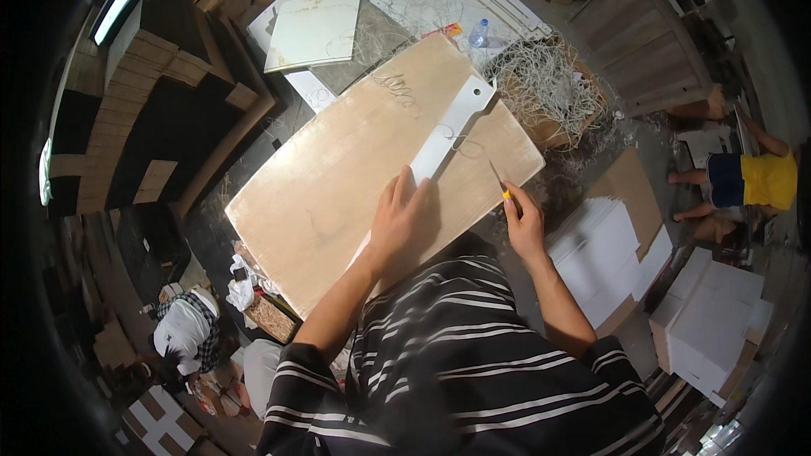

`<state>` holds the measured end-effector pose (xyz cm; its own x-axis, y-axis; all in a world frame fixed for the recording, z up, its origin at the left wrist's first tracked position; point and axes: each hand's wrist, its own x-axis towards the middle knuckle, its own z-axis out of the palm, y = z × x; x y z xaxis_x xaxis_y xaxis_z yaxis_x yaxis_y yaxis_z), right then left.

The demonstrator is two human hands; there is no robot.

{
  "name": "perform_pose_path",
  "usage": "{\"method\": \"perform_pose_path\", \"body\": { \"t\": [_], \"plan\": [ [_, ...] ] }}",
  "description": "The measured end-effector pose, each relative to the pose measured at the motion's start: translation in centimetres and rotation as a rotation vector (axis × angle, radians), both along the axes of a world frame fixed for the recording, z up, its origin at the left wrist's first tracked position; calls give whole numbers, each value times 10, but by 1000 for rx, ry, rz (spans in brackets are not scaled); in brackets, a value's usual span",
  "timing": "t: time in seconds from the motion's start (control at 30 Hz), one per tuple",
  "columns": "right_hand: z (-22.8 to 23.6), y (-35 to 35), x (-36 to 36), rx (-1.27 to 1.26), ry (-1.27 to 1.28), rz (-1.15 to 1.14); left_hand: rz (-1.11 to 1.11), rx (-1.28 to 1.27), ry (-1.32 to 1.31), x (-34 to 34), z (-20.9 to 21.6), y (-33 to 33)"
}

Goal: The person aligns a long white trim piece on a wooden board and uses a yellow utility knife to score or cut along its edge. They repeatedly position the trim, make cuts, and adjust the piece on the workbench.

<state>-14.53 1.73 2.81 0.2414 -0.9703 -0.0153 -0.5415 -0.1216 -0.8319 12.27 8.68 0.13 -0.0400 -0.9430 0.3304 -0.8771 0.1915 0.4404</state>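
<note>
A long white strip with a hole at its far end lies slantwise across a light tan board. My left hand rests over the strip's nearer part, fingers and thumb about its edges, holding it against the board. Beside the board's right edge, my right hand is closed around a small knife with a yellow and dark handle. Its thin blade points up and away, apart from the strip. Thin curled shavings lie by the strip, and more curls are farther back.
A heap of stringy shavings stands beyond the board's right corner, near a plastic bottle. A white square panel lies at the back. White cartons are at right. Other people are at the right and lower left.
</note>
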Motion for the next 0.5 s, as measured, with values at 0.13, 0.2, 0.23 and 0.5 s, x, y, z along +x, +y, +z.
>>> {"method": "perform_pose_path", "body": {
  "t": [0.13, 0.2, 0.23, 0.5],
  "plan": [
    [5, -2, -19, 70, -43, -33, 7, 81, 88, -18, 10, -21],
    [9, -7, -30, 126, -28, -55, -15, 141, 114, -32, 18, -33],
    [10, -10, -34, 166, -14, -73, -28, 163, 118, -41, 21, -41],
    [22, -30, -40, 7, 20, -66, -24, 125, 235, -68, 10, -86]
  ]
}}
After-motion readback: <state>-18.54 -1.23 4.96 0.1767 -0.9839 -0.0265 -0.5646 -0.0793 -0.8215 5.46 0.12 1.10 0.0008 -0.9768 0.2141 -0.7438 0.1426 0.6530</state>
